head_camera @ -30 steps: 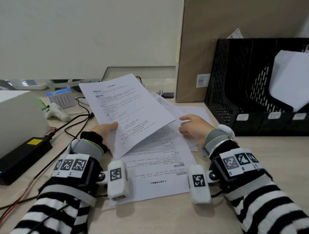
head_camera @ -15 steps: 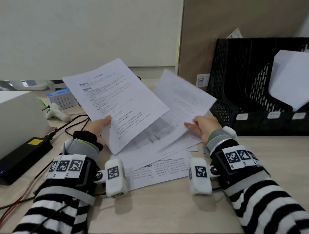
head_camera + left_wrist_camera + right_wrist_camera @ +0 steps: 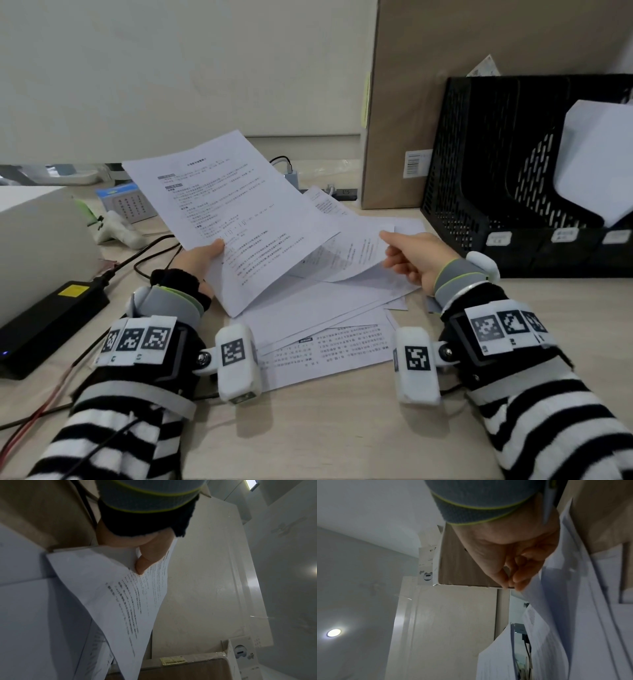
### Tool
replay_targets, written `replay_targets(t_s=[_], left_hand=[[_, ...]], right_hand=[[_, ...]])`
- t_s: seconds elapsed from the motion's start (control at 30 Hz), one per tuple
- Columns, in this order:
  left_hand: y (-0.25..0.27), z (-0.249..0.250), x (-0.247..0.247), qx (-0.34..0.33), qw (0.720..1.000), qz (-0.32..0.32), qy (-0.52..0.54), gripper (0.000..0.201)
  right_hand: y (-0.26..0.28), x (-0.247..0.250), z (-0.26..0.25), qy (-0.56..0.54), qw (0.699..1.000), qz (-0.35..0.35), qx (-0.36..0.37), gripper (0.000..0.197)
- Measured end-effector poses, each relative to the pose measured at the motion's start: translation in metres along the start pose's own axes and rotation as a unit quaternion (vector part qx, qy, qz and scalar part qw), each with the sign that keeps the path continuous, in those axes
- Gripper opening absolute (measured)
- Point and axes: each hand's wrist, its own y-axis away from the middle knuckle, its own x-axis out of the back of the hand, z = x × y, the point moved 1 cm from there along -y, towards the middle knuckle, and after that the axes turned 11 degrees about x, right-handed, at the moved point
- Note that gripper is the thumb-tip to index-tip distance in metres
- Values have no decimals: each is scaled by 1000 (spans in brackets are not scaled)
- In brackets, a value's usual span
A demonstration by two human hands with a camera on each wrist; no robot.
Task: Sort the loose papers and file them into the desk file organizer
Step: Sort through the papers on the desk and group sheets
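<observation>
The table (image 3: 329, 435) is carrying a loose spread of papers (image 3: 325, 318) in front of the person, and a black file organizer (image 3: 479, 178) is standing at its right rear with a white sheet (image 3: 596, 164) already leaning in one of its slots. A brown cardboard box (image 3: 411, 85) is standing just left of the organizer, and a black power brick (image 3: 51, 318) is lying at the left edge.

The left hand (image 3: 200, 263) is gripping a printed sheet (image 3: 233, 212) by its lower left edge, thumb on top and fingers curled underneath, holding it tilted up above the pile; the left wrist view shows the thumb (image 3: 147, 559) pressing on the text side. The right hand (image 3: 418, 260) is pinching the right edge of a second sheet (image 3: 349, 253), thumb and fingers closed on it, its near side lifted off the pile. In the right wrist view the fingertips (image 3: 517, 580) are meeting at the paper's edge.

Compared with half a second ago, the second sheet is sitting far lower, almost back down on the pile, and the left hand's sheet is lower too. Both forearms in striped sleeves are reaching forward, wrists raised just above the table, the hands well apart on either side of the pile.
</observation>
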Motion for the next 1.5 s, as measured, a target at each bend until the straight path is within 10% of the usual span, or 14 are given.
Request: replay_targets(t_s=[0.2, 0.67, 0.83, 1.07, 1.5], left_hand=[[-4, 1, 6, 9, 1000, 12, 22, 41], [-10, 0, 5, 11, 999, 35, 7, 35], [-12, 0, 10, 11, 999, 31, 23, 42], [-16, 1, 14, 8, 999, 47, 20, 43], [3, 7, 17, -32, 979, 196, -36, 56]], right_hand=[[-13, 2, 14, -37, 995, 87, -8, 24], [-19, -8, 21, -32, 998, 33, -36, 12], [-18, -7, 18, -186, 979, 80, -24, 10], [5, -23, 9, -85, 987, -123, -66, 21], [-10, -16, 6, -268, 955, 94, 87, 13]])
